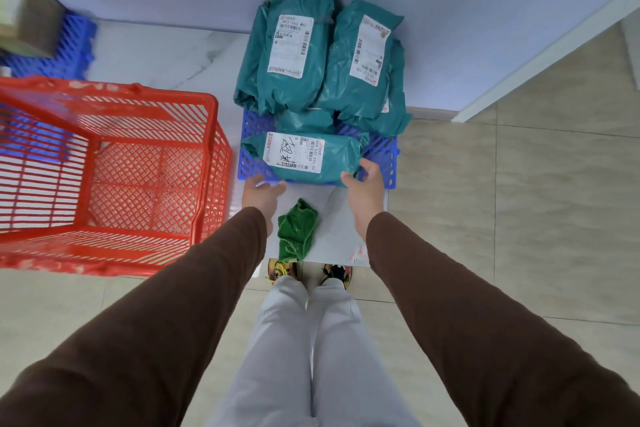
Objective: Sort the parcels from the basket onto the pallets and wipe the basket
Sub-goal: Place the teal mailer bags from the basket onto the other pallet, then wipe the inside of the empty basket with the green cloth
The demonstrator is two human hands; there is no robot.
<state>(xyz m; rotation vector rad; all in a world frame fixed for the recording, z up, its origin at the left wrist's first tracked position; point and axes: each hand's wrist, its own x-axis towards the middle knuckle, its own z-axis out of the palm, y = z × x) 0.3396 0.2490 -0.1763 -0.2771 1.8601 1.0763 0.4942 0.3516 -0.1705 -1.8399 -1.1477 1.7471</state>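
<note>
**Last teal parcel goes down on the near pallet**

Brown sleeves reach forward from the bottom of the view, both arms nearly straight and angled inward toward the blue pallet (382, 156) ahead. On its near edge lies a teal mailer parcel (304, 158), label up, in front of a heap of stacked teal parcels (325, 59) that fills the far half.

The left hand (261, 196) sits at the parcel's near left corner, palm down, fingers loosely spread; it looks open, and contact is hard to tell. The right hand (365, 184) curls around the near right end, thumb on the front edge, in a light grip.

Risks from here: the parcel overhangs the pallet's near edge, so letting go too soon could let the slick bag slide onto the white sheet (341, 218) on the floor. Pushing it further in could nudge the leaning heap behind and topple it.

A crumpled green cloth (296, 230) lies on that sheet between the wrists, just beyond the feet, and could be kicked away. To the left stands the red basket (207, 163), apparently empty and, by my reading, not yet wiped. Far left, a blurred cardboard box (29, 19) rests on a second blue pallet (74, 48).
</note>
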